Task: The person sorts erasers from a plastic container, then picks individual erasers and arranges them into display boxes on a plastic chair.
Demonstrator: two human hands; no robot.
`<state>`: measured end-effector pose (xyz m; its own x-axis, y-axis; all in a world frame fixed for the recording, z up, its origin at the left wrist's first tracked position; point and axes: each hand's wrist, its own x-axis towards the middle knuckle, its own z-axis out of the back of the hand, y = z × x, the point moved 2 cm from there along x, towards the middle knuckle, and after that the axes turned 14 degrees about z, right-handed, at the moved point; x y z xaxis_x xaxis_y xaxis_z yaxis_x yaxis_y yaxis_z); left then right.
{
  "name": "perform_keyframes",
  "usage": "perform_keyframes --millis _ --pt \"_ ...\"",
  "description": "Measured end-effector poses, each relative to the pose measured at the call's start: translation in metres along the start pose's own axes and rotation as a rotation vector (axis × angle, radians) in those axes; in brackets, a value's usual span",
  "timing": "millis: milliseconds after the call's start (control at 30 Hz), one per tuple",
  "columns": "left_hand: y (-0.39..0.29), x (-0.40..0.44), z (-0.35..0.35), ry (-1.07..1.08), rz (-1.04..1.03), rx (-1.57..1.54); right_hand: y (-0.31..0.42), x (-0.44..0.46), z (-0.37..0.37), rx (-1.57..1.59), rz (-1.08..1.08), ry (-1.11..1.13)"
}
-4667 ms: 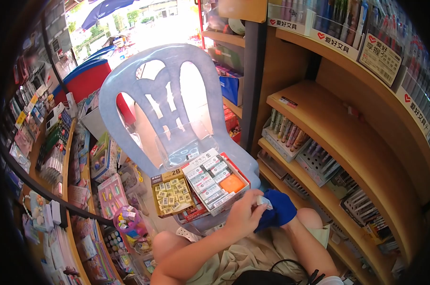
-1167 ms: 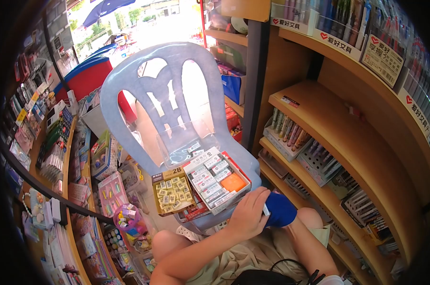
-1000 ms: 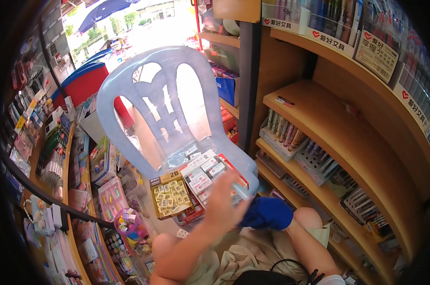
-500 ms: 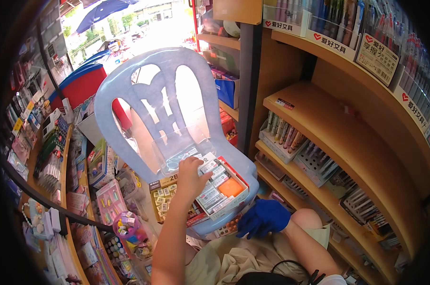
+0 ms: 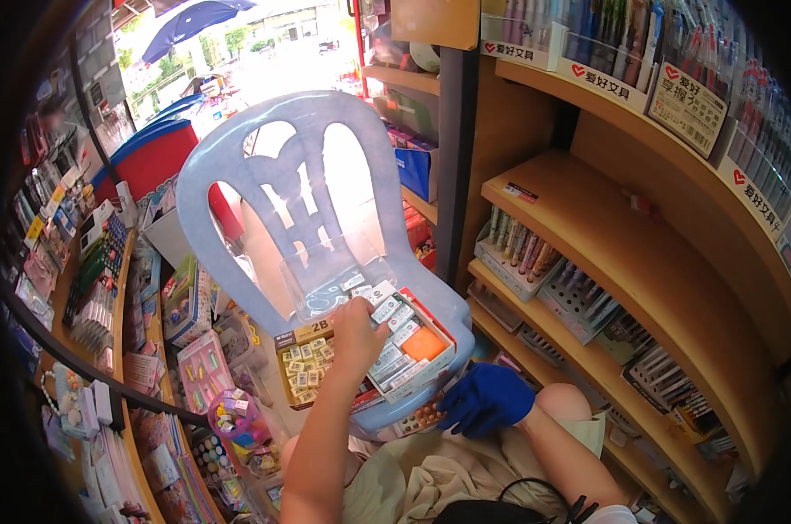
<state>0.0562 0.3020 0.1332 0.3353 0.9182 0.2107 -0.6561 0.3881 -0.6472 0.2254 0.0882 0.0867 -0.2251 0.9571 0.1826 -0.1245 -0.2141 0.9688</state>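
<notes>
My left hand [image 5: 358, 334], bare, reaches over the left side of a white and red box [image 5: 449, 361] of erasers. Its fingers are curled down and closed; what they hold is hidden. White sleeved erasers [image 5: 398, 325] fill this box, with one orange block [image 5: 423, 344] on its right. Left of it, partly behind my forearm, lies a brown box marked 2B [image 5: 313, 332] with several small cream erasers [image 5: 308, 367]. My right hand [image 5: 487, 400], in a blue glove, rests by my lap near the chair's front edge, its fingers loosely apart, holding nothing visible.
A light blue plastic chair [image 5: 205, 255] carries the boxes and a clear plastic tub [image 5: 303, 278]. Wooden shelves [image 5: 579, 196] with pens curve along the right. Stationery racks [image 5: 123, 301] and a pink basket [image 5: 260, 428] stand on the left.
My left hand has shifted slightly right and down, its fingers now more curled over the erasers. More of the cream erasers shows. My gloved right hand has hardly moved.
</notes>
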Motion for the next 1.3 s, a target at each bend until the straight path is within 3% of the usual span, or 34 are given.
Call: perform_keyframes --millis 100,167,200,333,433,467,500,533,633,733,967,1067,1200,1300 --pt "-0.009 -0.006 0.003 -0.101 -0.080 -0.062 -0.001 0.009 0.005 -0.066 0.340 0.006" --pt "-0.018 -0.012 0.007 -0.153 -0.108 -0.110 0.012 0.017 0.008 -0.167 0.421 -0.038" --pt "-0.027 -0.019 0.011 -0.170 -0.146 -0.131 0.023 0.016 0.006 -0.213 0.360 -0.084" --pt "-0.072 -0.069 0.018 -0.165 -0.403 -0.236 0.063 0.024 0.005 -0.459 0.445 -0.159" --pt "-0.092 -0.106 -0.004 -0.009 -0.557 -0.201 0.056 0.019 0.003 -0.535 0.268 -0.282" --pt "-0.097 -0.116 -0.010 0.036 -0.597 -0.197 0.062 0.018 0.003 -0.459 0.296 -0.343" --pt "-0.096 -0.122 -0.018 0.083 -0.622 -0.159 0.059 0.015 0.005 -0.605 0.368 -0.277" --pt "-0.095 -0.127 -0.025 0.113 -0.627 -0.147 0.054 0.011 0.008 -0.750 0.438 -0.210" --pt "-0.090 -0.137 -0.043 0.197 -0.659 -0.129 0.029 -0.001 0.014 -0.813 0.388 -0.048" --pt "-0.090 -0.142 -0.050 0.274 -0.609 -0.140 -0.025 -0.020 0.013 -0.723 0.053 -0.268" --pt "-0.082 -0.129 -0.061 0.302 -0.484 -0.223 -0.054 -0.026 0.009 -0.187 0.023 -0.592" --pt "-0.073 -0.122 -0.064 0.375 -0.429 -0.262 -0.014 -0.016 0.007 -0.323 0.080 -0.405" --pt "-0.073 -0.115 -0.057 0.383 -0.389 -0.228 0.023 -0.008 0.015 -0.804 0.300 0.078" --pt "-0.074 -0.117 -0.052 0.397 -0.368 -0.185 -0.010 -0.017 0.008 -0.529 0.138 -0.138"
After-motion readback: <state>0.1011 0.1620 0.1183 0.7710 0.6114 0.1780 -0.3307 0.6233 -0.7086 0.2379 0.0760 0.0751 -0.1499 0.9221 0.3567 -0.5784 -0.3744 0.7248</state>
